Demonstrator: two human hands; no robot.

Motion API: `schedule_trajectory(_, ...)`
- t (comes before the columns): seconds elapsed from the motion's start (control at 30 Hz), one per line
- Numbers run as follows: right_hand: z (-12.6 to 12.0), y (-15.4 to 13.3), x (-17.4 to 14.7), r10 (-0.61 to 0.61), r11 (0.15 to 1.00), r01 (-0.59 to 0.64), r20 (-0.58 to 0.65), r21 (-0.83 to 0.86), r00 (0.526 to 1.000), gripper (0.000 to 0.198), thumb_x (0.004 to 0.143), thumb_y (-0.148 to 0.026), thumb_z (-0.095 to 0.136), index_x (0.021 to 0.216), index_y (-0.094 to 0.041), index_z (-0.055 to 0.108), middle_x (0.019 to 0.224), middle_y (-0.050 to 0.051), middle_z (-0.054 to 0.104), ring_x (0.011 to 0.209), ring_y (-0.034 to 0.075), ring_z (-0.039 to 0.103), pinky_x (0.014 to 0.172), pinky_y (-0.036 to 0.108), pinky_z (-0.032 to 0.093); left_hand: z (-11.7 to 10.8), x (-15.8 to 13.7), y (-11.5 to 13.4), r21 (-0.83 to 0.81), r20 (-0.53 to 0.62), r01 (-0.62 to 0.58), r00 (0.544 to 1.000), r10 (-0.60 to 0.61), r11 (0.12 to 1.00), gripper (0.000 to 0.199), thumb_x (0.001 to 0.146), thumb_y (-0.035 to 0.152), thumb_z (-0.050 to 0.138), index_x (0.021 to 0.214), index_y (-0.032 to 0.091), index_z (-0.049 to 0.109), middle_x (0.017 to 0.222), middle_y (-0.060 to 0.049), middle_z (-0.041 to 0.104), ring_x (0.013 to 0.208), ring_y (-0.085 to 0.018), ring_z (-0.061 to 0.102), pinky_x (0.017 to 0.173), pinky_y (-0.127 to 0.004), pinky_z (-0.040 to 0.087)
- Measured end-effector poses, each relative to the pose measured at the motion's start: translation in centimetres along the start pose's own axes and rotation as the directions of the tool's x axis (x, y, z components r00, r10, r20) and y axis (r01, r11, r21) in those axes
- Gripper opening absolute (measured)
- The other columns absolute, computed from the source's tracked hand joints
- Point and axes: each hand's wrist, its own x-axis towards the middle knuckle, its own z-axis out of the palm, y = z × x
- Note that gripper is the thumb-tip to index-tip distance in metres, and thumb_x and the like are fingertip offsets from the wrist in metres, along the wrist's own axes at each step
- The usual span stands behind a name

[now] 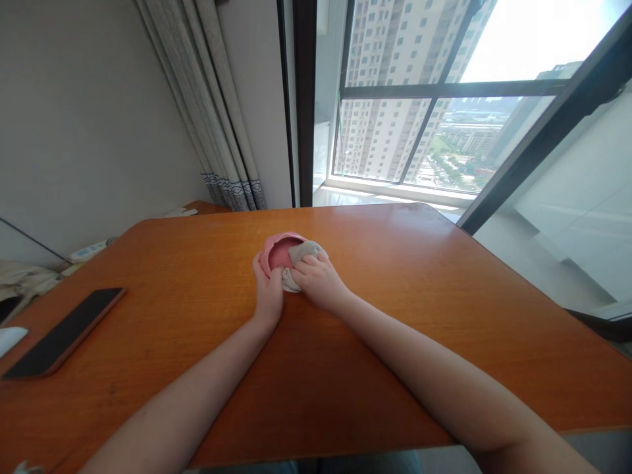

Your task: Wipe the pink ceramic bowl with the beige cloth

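Observation:
Tilted with its hollow side toward me, a pink bowl-shaped object (281,253) is at the far middle of the wooden table (375,368). My left hand (268,286) grips it by its left and lower rim, thumb at the near edge. In my right hand (318,276) is a light grey cloth (303,250), bunched under the fingers and pressed against the right side of the pink bowl's rim. Part of the cloth hangs below, between the two hands. The bowl's right side is hidden by the cloth and fingers.
A dark flat slab with a brown edge (69,332) lies at the table's left, with a white object (10,339) beside it. A power strip (91,250) is beyond the left edge. A curtain (217,118) and a large window (395,131) stand behind the table.

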Motion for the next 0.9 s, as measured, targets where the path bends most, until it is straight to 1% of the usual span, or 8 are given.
schedule_trajectory(0.17, -0.8, 2.5, -0.2, -0.191, 0.982, 0.191, 0.000, 0.002, 0.982, 0.027, 0.095, -0.018, 0.039, 0.078, -0.019, 0.059, 0.075, 0.002, 0.058, 0.078, 0.015, 0.045, 0.078, 0.034, 0.030, -0.3, 0.9, 0.9, 0.073, 0.101, -0.048, 0.994, 0.041, 0.996, 0.041, 0.071, 0.017, 0.048, 0.112, 0.020, 0.045, 0.114, -0.005, 0.054, 0.106, -0.020, 0.052, 0.099, -0.036, 0.040)
schedule_trajectory(0.3, -1.6, 3.2, -0.4, -0.205, 0.979, 0.205, 0.025, 0.009, 0.978, 0.027, 0.096, -0.018, 0.037, 0.080, -0.019, 0.059, 0.078, 0.002, 0.059, 0.083, 0.016, 0.048, 0.082, 0.034, 0.031, -1.0, 1.7, 1.9, 0.194, 0.209, -0.180, 0.968, 0.139, 0.964, 0.044, 0.069, 0.012, 0.045, 0.113, 0.019, 0.046, 0.114, -0.005, 0.054, 0.107, -0.020, 0.052, 0.101, -0.036, 0.038)
schedule_trajectory(0.43, -1.4, 3.2, -0.5, -0.182, 0.983, 0.181, 0.037, 0.023, 0.983, 0.029, 0.097, -0.018, 0.035, 0.082, -0.020, 0.060, 0.081, 0.003, 0.059, 0.083, 0.016, 0.047, 0.082, 0.035, 0.031, -1.2, 1.6, 2.2, 0.258, 0.235, -0.275, 0.948, 0.216, 0.926, 0.048, 0.070, 0.012, 0.049, 0.117, 0.020, 0.045, 0.117, -0.005, 0.053, 0.112, -0.021, 0.050, 0.104, -0.037, 0.035)
schedule_trajectory(0.6, -0.5, 1.5, -0.7, -0.009, 0.998, 0.008, 0.025, 0.059, 1.000, 0.022, 0.092, -0.016, 0.044, 0.077, -0.019, 0.060, 0.077, 0.003, 0.058, 0.081, 0.018, 0.043, 0.080, 0.036, 0.031, -0.2, -0.1, 1.7, 0.130, 0.149, -0.230, 0.966, 0.210, 0.964, 0.070, 0.070, 0.019, 0.061, 0.133, 0.020, 0.029, 0.137, -0.011, 0.038, 0.128, -0.022, 0.039, 0.108, -0.035, 0.031)
schedule_trajectory(0.7, -0.1, 0.2, -0.5, 0.059, 0.996, -0.059, 0.008, 0.065, 0.998, 0.017, 0.089, -0.015, 0.048, 0.076, -0.019, 0.059, 0.076, 0.003, 0.058, 0.079, 0.018, 0.042, 0.076, 0.035, 0.031, -0.1, -0.2, 1.4, 0.102, 0.108, -0.197, 0.977, 0.186, 0.975, 0.065, 0.070, 0.014, 0.055, 0.130, 0.019, 0.033, 0.135, -0.010, 0.042, 0.126, -0.021, 0.041, 0.109, -0.034, 0.031)
schedule_trajectory(0.77, 0.0, 0.0, -0.3, 0.053, 0.996, -0.052, -0.007, 0.072, 0.999, 0.014, 0.088, -0.016, 0.050, 0.078, -0.019, 0.059, 0.076, 0.002, 0.058, 0.078, 0.017, 0.042, 0.075, 0.034, 0.031, -0.4, 0.2, 1.4, 0.106, 0.091, -0.176, 0.982, 0.166, 0.979, 0.058, 0.070, 0.011, 0.050, 0.126, 0.019, 0.038, 0.129, -0.009, 0.046, 0.122, -0.021, 0.045, 0.108, -0.035, 0.032)
schedule_trajectory(0.83, -0.1, 0.7, -0.2, -0.018, 0.996, 0.019, -0.005, 0.088, 1.000, 0.015, 0.090, -0.018, 0.049, 0.079, -0.019, 0.060, 0.077, 0.002, 0.060, 0.079, 0.017, 0.043, 0.076, 0.033, 0.032, -0.6, 0.7, 1.5, 0.119, 0.101, -0.158, 0.984, 0.146, 0.980, 0.055, 0.069, 0.009, 0.047, 0.123, 0.019, 0.041, 0.127, -0.008, 0.048, 0.120, -0.021, 0.047, 0.107, -0.036, 0.033)
schedule_trajectory(0.9, -0.2, 1.9, -0.3, -0.103, 0.990, 0.101, 0.013, 0.102, 0.995, 0.020, 0.092, -0.019, 0.045, 0.080, -0.019, 0.061, 0.079, 0.002, 0.061, 0.080, 0.016, 0.044, 0.079, 0.032, 0.032, -0.7, 1.0, 1.6, 0.142, 0.151, -0.172, 0.977, 0.151, 0.975, 0.057, 0.068, 0.008, 0.047, 0.123, 0.019, 0.041, 0.128, -0.008, 0.048, 0.120, -0.022, 0.046, 0.108, -0.037, 0.032)
